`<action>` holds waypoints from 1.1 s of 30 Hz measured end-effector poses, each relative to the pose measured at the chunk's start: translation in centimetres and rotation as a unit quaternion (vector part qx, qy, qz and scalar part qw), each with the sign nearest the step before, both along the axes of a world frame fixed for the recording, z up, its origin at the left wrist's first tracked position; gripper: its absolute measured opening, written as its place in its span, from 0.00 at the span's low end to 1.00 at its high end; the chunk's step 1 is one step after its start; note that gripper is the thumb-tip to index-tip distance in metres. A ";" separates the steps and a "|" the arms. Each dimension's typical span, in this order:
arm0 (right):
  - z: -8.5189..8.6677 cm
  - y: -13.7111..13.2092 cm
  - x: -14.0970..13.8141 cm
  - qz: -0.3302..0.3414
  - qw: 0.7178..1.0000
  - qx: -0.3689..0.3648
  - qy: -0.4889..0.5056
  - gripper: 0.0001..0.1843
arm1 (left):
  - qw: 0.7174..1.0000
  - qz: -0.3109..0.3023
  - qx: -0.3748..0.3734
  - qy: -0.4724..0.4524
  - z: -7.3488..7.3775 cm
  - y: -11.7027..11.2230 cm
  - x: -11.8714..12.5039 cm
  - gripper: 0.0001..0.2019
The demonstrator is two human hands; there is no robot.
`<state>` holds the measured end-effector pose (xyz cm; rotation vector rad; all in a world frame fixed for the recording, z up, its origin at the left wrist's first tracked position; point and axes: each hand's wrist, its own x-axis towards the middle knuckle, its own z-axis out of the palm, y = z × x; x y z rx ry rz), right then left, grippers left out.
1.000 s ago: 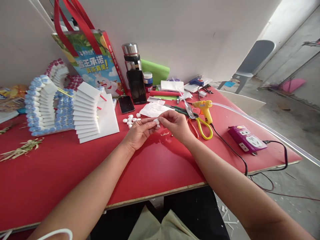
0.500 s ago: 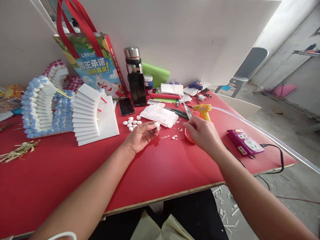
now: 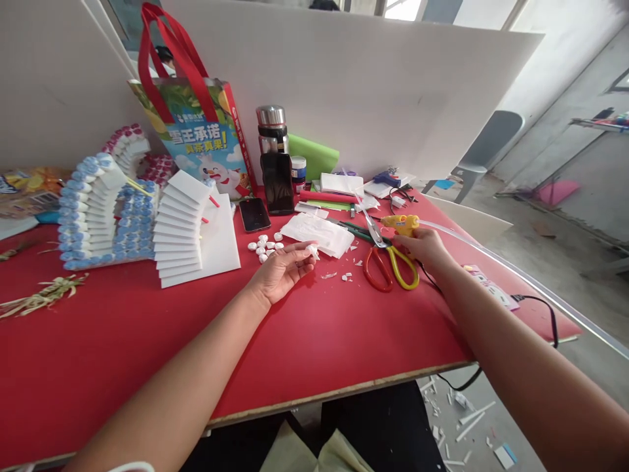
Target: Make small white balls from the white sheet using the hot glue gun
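Observation:
My left hand pinches a small crumpled white paper piece between thumb and fingertips. My right hand closes round the handle of a yellow hot glue gun, which lies at table height with its nozzle pointing left; the handle is mostly hidden by my fingers. Just left of that hand lie scissors with one red and one yellow handle. A stack of thin white sheets is behind my left fingertips. Several small round white wads sit beyond my left hand.
Stepped white board models stand on the red table at left, near a shopping bag, a flask and phones. A power strip with its cord lies right, partly behind my right forearm.
My right hand has put the scissors down on the table and moved right to the glue gun, taking its handle. The left hand keeps its pinch. The view has tilted up slightly.

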<state>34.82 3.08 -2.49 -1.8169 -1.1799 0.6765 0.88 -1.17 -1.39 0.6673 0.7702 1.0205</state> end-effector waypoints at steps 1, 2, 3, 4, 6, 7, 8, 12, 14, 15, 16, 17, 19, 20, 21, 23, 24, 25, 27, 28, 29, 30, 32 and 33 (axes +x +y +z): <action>0.0 -0.2 0.1 -0.014 0.999 0.005 0.032 0.11 | 1.000 0.003 0.000 0.000 0.0 0.0 0.0 0.12; 0.1 -0.5 0.1 -0.029 0.998 0.012 0.055 0.11 | 1.000 0.006 -0.001 -0.001 0.1 0.1 -0.1 0.12; 0.4 -1.0 0.1 -0.038 0.996 0.029 0.076 0.11 | 1.000 0.010 -0.001 -0.003 0.1 0.2 -0.1 0.11; 0.8 -1.5 0.0 -0.029 0.992 0.066 0.106 0.11 | 1.000 0.012 -0.001 -0.003 0.1 0.2 -0.1 0.11; 1.9 -2.5 -0.8 0.014 0.974 0.126 0.187 0.12 | 1.000 0.017 0.000 -0.003 0.1 0.3 -0.1 0.11; 2.5 -3.0 -1.4 0.053 0.963 0.136 0.227 0.13 | 1.000 0.019 0.002 -0.001 0.1 0.4 -0.2 0.11; 3.1 -3.4 -2.2 0.083 0.953 0.137 0.257 0.12 | 1.000 0.022 0.003 0.001 0.1 0.4 -0.2 0.11; 4.1 -4.8 -6.5 0.220 0.926 0.086 0.294 0.11 | 0.999 0.040 0.007 0.005 -0.1 0.6 -0.3 0.11; 3.4 -5.3 -8.4 0.281 0.918 0.076 0.270 0.13 | 0.999 0.053 0.009 0.004 -0.2 0.7 -0.4 0.11; 2.9 -5.6 -9.2 0.305 0.916 0.071 0.252 0.13 | 0.998 0.059 0.010 0.002 -0.2 0.7 -0.5 0.11; 2.3 -5.8 -9.8 0.321 0.916 0.065 0.232 0.14 | 0.998 0.066 0.010 0.001 -0.2 0.8 -0.5 0.11; 1.8 -6.0 -10.3 0.331 0.918 0.056 0.212 0.16 | 0.997 0.073 0.010 0.001 -0.3 0.8 -0.6 0.11; 1.0 -6.3 -10.9 0.342 0.924 0.037 0.170 0.19 | 0.996 0.084 0.008 0.002 -0.4 1.0 -0.8 0.11; 0.8 -6.5 -11.0 0.344 0.926 0.031 0.154 0.20 | 0.996 0.086 0.006 0.003 -0.4 1.1 -0.8 0.11; 0.7 -6.6 -11.1 0.344 0.928 0.028 0.143 0.21 | 0.996 0.086 0.005 0.004 -0.4 1.1 -0.9 0.11; 0.7 -6.7 -11.1 0.343 0.929 0.028 0.137 0.22 | 0.997 0.082 0.002 0.007 -0.5 1.2 -0.9 0.10; 0.9 -6.7 -11.1 0.343 0.929 0.028 0.137 0.22 | 0.997 0.079 0.001 0.008 -0.5 1.2 -0.9 0.10; 1.0 -6.7 -11.1 0.343 0.929 0.027 0.137 0.22 | 0.997 0.077 0.000 0.009 -0.4 1.2 -0.8 0.09; 1.2 -6.8 -11.1 0.343 0.930 0.023 0.132 0.22 | 0.997 0.076 0.000 0.011 -0.3 1.1 -0.8 0.08; 1.2 -6.8 -11.1 0.341 0.931 0.020 0.128 0.23 | 0.997 0.075 0.000 0.012 -0.3 1.1 -0.7 0.08; 1.3 -6.8 -11.2 0.340 0.932 0.019 0.126 0.23 | 0.997 0.075 0.001 0.013 -0.3 1.0 -0.7 0.08; 1.3 -6.8 -11.2 0.340 0.932 0.019 0.124 0.23 | 0.997 0.074 0.001 0.015 -0.3 1.0 -0.7 0.08; 1.3 -6.8 -11.3 0.339 0.933 0.018 0.122 0.24 | 0.997 0.072 0.003 0.019 -0.3 0.9 -0.7 0.08; 1.4 -6.9 -11.3 0.339 0.933 0.018 0.121 0.24 | 0.997 0.072 0.003 0.020 -0.4 0.9 -0.7 0.08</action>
